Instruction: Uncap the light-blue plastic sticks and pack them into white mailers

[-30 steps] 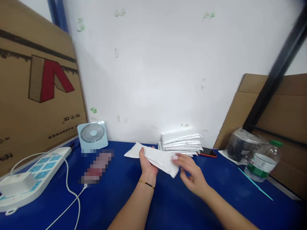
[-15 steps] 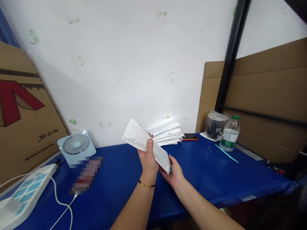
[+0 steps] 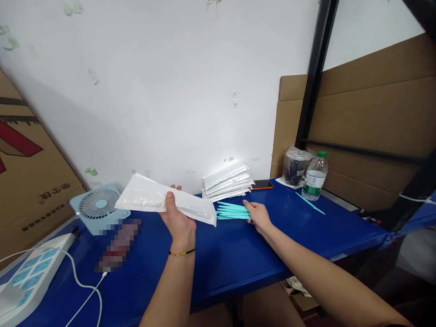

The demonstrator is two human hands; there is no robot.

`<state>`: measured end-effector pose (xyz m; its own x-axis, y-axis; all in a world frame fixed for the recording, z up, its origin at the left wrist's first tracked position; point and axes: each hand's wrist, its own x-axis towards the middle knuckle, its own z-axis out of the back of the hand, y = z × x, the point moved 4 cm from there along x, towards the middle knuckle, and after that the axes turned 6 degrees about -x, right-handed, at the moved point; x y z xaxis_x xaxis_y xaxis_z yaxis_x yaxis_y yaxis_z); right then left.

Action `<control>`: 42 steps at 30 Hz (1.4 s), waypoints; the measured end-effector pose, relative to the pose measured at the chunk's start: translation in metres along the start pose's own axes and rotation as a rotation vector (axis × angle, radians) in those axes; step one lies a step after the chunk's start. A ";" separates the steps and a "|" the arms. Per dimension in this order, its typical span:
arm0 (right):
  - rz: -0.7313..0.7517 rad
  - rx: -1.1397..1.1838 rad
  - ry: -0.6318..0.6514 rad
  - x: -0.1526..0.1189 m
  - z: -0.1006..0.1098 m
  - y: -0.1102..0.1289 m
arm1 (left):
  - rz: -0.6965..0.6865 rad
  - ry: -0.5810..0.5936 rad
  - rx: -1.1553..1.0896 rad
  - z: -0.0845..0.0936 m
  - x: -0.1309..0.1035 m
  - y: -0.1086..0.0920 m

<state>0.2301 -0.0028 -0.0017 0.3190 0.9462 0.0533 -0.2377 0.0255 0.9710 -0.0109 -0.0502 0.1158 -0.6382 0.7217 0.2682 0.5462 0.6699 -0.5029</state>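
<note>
My left hand point(image 3: 177, 215) is closed round a long white plastic packet point(image 3: 143, 195), thumb on top and fingers behind. The packet is tilted, its right end lower. My right hand point(image 3: 259, 215) pinches a bunch of thin teal plastic sticks point(image 3: 233, 211) by their right ends. Their left tips lie right at the packet's right end; I cannot tell whether any are inside it. Behind the sticks, a stack of similar white packets point(image 3: 226, 181) lies against the wall. One more teal stick point(image 3: 310, 203) rests on the blue table point(image 3: 211, 263) at the right.
A light blue fan point(image 3: 98, 206), a blurred object point(image 3: 119, 245) with a cable and a white power strip point(image 3: 34, 277) are at left. A phone point(image 3: 262, 184), a bagged dark roll point(image 3: 295, 168) and a water bottle point(image 3: 315, 179) stand back right. Cardboard point(image 3: 374, 100) flanks the table.
My left hand has moved left with the packet, which now lies flatter. My right hand has come away from the packet's end, and the teal sticks in it now show.
</note>
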 end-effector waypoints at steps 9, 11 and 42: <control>0.382 -0.501 -0.005 0.009 -0.014 0.001 | -0.031 0.043 0.020 0.015 0.010 0.005; 0.440 -0.569 0.023 0.008 -0.022 0.002 | -0.014 0.074 0.025 0.014 0.008 0.010; 1.115 -0.765 0.759 -0.083 -0.066 0.041 | 0.359 -0.506 0.324 0.132 0.061 0.032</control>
<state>0.1335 -0.0591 0.0185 -0.8000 0.5269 0.2871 -0.5015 -0.8498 0.1620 -0.1037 -0.0072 0.0077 -0.6655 0.6662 -0.3365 0.6315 0.2624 -0.7296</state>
